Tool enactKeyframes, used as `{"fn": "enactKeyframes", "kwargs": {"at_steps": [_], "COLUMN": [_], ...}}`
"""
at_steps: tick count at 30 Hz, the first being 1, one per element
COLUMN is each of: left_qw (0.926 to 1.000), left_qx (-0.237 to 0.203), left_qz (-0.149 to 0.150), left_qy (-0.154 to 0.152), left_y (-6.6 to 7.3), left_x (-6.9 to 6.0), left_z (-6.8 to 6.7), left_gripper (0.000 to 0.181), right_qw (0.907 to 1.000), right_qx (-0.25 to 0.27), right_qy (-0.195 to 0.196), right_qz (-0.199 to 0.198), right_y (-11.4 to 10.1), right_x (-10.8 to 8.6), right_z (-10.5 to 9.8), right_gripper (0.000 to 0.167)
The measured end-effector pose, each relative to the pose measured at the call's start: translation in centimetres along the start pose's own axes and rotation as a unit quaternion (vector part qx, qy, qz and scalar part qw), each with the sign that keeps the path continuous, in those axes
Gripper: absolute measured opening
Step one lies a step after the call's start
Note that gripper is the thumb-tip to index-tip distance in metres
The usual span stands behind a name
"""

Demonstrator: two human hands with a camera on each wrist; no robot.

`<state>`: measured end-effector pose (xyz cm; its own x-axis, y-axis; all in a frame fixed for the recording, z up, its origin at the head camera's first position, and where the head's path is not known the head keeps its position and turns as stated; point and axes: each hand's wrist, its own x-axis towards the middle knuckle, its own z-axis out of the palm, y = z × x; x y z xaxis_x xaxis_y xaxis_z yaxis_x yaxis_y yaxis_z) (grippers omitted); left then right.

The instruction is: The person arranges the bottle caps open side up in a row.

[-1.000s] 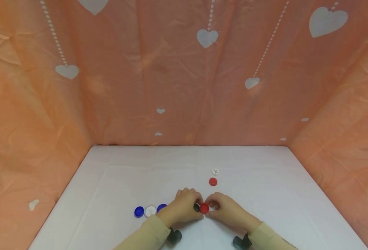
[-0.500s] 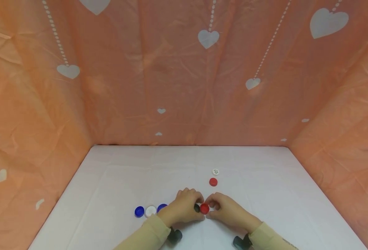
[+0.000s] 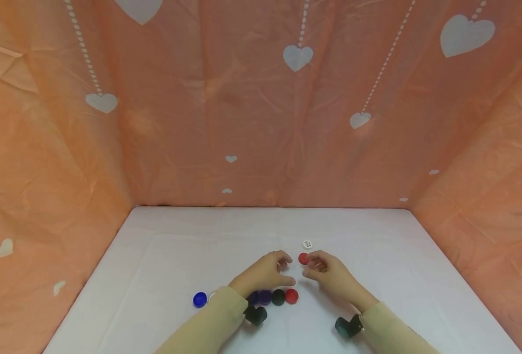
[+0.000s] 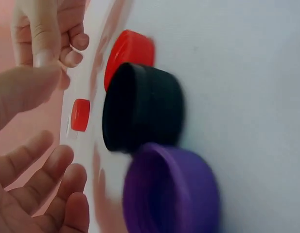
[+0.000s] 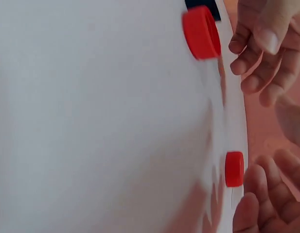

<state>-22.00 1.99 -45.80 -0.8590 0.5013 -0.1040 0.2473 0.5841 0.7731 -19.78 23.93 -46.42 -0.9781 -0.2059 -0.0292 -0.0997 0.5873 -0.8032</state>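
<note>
My left hand (image 3: 267, 271) hovers over the table behind a row of bottle caps, fingers parted and holding nothing. In that row sit a red cap (image 3: 291, 296), a black cap (image 4: 145, 107) and a purple cap (image 4: 171, 194), side by side. A blue cap (image 3: 253, 298) is partly covered by my left wrist. My right hand (image 3: 330, 275) has its thumb and fingers apart, the fingertips by a second red cap (image 3: 304, 258) that they partly overlap in the head view. No grip on that cap shows in the right wrist view, where it stands beside the fingers.
Behind the second red cap lies a small white disc (image 3: 307, 244) with dark marks. Another blue cap (image 3: 200, 299) and a mostly hidden white cap (image 3: 212, 296) are at the row's left end. Orange cloth with hearts (image 3: 261, 123) walls the white table (image 3: 176, 246).
Both hands have let go around the red cap at the row's end and moved away from me. My right hand has come to the second red cap. The purple cap is now uncovered.
</note>
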Motion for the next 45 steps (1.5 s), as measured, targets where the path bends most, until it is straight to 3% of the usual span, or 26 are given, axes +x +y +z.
{"fn": "enactKeyframes", "kwargs": {"at_steps": [5, 12, 19, 24, 33, 41, 45], "left_qw": [0.9995, 0.999, 0.9958, 0.9945, 0.9949, 0.9991, 0.999], "left_qx": [-0.023, -0.019, -0.049, -0.033, -0.045, -0.005, 0.011], "left_qz": [-0.02, -0.031, -0.075, -0.099, -0.09, -0.029, -0.023], "left_qy": [0.009, 0.028, 0.02, 0.008, 0.01, 0.029, 0.037], "left_y": [0.5, 0.6, 1.0, 1.1, 0.7, 0.1, 0.0], "left_x": [1.5, 2.8, 3.0, 3.2, 3.6, 4.3, 4.5], "left_z": [0.8, 1.8, 1.7, 1.6, 1.7, 1.8, 1.9], "left_gripper": [0.05, 0.045, 0.043, 0.046, 0.035, 0.028, 0.025], "right_qw": [0.9992, 0.9982, 0.9976, 0.9951, 0.9934, 0.9943, 0.996], "right_qx": [0.006, 0.009, 0.023, 0.055, 0.052, 0.029, 0.026], "right_qy": [0.036, 0.048, 0.043, 0.035, 0.038, 0.044, 0.037], "right_qz": [0.014, 0.035, 0.05, 0.074, 0.096, 0.092, 0.077], "right_y": [0.6, 1.4, 2.0, 2.3, 2.2, 1.8, 1.6], "right_x": [0.8, 1.3, 1.8, 2.1, 2.2, 2.4, 2.4], "right_z": [-0.3, -0.4, -0.3, -0.3, 0.2, 0.8, 0.9], "right_gripper": [0.046, 0.041, 0.036, 0.035, 0.03, 0.024, 0.019]}}
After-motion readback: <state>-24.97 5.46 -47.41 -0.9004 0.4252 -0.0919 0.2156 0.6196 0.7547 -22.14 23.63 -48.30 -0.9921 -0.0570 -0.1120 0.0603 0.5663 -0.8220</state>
